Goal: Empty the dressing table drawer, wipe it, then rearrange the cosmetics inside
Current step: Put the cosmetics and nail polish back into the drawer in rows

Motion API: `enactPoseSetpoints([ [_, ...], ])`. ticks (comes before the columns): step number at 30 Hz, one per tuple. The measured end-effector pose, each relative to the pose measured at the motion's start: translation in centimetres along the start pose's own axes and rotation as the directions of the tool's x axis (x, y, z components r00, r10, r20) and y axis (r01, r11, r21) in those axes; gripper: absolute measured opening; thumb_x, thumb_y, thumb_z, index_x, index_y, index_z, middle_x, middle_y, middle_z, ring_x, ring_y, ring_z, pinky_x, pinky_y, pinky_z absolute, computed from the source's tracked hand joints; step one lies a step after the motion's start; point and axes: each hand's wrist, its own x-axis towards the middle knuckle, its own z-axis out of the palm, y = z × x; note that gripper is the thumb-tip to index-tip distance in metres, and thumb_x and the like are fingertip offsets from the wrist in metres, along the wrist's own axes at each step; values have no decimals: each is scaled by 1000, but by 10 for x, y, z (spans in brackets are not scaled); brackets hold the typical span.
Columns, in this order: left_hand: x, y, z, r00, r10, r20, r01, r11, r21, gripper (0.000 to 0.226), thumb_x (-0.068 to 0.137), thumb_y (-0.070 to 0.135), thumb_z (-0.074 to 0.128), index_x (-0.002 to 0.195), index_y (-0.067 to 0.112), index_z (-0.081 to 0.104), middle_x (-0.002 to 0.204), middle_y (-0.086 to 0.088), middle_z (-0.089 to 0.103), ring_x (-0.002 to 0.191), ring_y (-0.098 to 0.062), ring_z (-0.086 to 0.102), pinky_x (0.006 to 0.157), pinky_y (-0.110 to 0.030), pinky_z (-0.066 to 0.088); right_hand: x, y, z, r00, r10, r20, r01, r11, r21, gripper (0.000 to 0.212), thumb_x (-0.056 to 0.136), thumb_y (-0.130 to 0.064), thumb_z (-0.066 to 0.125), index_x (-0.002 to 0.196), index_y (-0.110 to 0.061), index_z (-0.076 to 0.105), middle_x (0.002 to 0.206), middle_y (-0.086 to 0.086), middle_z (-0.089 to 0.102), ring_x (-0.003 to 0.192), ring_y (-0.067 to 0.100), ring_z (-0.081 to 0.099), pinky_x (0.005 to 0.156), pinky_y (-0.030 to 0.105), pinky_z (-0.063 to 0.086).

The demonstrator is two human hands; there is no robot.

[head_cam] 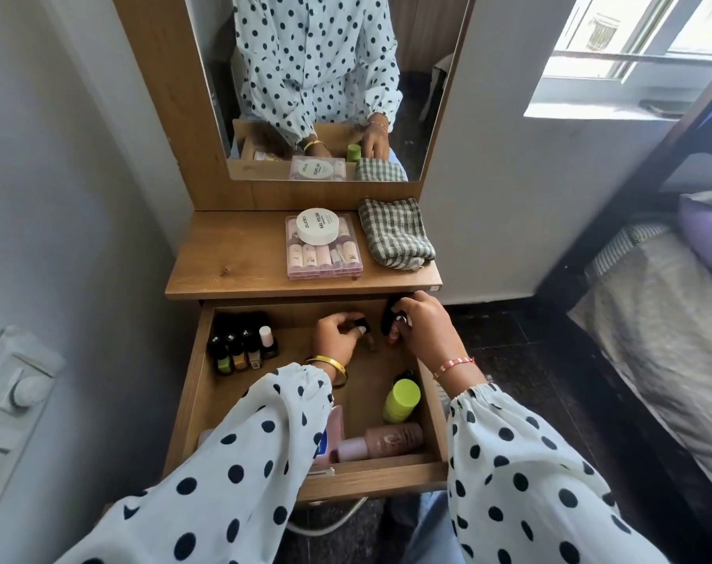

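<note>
The wooden drawer (pixel 370 480) stands pulled out below the dressing table top (pixel 232 254). My left hand (pixel 336 335) pinches the black cap of a small nail polish bottle (pixel 368 339) standing on the drawer floor. My right hand (pixel 421 329) grips another black-capped nail polish bottle (pixel 391 325) near the drawer's back right corner. Several nail polish bottles (pixel 242 346) stand in rows at the back left. A lime-capped bottle (pixel 401 400), a pink bottle (pixel 380 441) and a pink tube (pixel 331 435) lie toward the front, partly hidden by my left sleeve.
On the table top sit a clear box of pink cosmetics (pixel 323 252) with a round white nail polish remover tub (pixel 317 225) on it, and a folded checked cloth (pixel 395 234). A mirror (pixel 317 83) rises behind. A bed (pixel 667 319) stands at the right.
</note>
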Motion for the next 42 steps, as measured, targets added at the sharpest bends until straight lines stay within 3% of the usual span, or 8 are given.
enactPoseSetpoints([
  [6, -9, 13, -13, 939, -305, 161, 339, 729, -594, 15, 88, -9, 47, 84, 3, 56, 58, -2, 67, 45, -6, 64, 53, -19, 55, 5, -13, -5, 999, 7, 53, -9, 999, 50, 20, 83, -10, 62, 102, -7, 68, 96, 11, 59, 92, 27, 59, 78, 26, 43],
  [15, -17, 16, -19, 889, -337, 309, 449, 515, -730, 20, 91, -8, 40, 77, -2, 53, 51, -10, 67, 48, -16, 67, 97, -45, 43, 7, -27, -5, 991, 21, 132, -40, 989, 141, 18, 85, -11, 62, 102, -8, 67, 81, 5, 63, 75, 20, 60, 60, 15, 41],
  [17, -20, 17, -20, 867, -353, 352, 496, 553, -669, 19, 92, -5, 40, 78, -1, 53, 56, -12, 68, 58, -18, 70, 101, -44, 41, 8, -27, -6, 993, 52, 108, -72, 978, 195, 16, 82, -5, 62, 98, -7, 66, 81, 6, 62, 73, 23, 61, 68, 27, 52],
  [22, -28, 13, -25, 814, -465, 349, 580, 694, -427, 15, 94, 4, 41, 86, 3, 53, 116, -24, 59, 121, -36, 51, 93, -40, 43, 15, -18, -4, 994, -28, 108, 19, 996, 84, 13, 82, 4, 55, 90, -1, 63, 94, 15, 66, 80, 28, 61, 77, 42, 53],
  [27, -32, -1, -29, 816, -482, 320, 571, 759, -313, 34, 96, 10, 38, 127, -2, 46, 126, -24, 54, 79, -23, 58, 68, -28, 46, 14, -15, 5, 945, -201, 260, 274, 917, -288, 16, 89, -9, 50, 100, -7, 62, 103, 8, 67, 98, 27, 51, 80, 34, 42],
  [30, -34, -2, -32, 814, -492, 310, 570, 780, -258, 34, 97, 12, 37, 127, 0, 46, 132, -23, 51, 92, -27, 61, 66, -26, 44, 14, -20, 6, 920, -214, 328, 341, 850, -401, 12, 84, -8, 57, 92, -6, 65, 94, 10, 69, 93, 29, 55, 74, 32, 44],
  [34, -35, 2, -36, 821, -491, 293, 561, 790, -246, 35, 97, 12, 36, 128, 0, 47, 131, -23, 52, 102, -31, 57, 65, -25, 44, 19, -14, 16, 928, -225, 297, 344, 824, -451, 36, 28, -13, 90, 41, -17, 56, 38, -4, 54, 43, 17, 53, 39, 15, 38],
  [42, -34, 7, -36, 836, -485, 257, 542, 803, -247, 34, 97, 12, 37, 126, 0, 49, 130, -23, 53, 82, -23, 59, 66, -26, 45, 19, -12, 20, 929, -279, 242, 363, 813, -456, 37, 29, -18, 91, 42, -18, 57, 41, -3, 55, 43, 16, 53, 40, 17, 40],
])
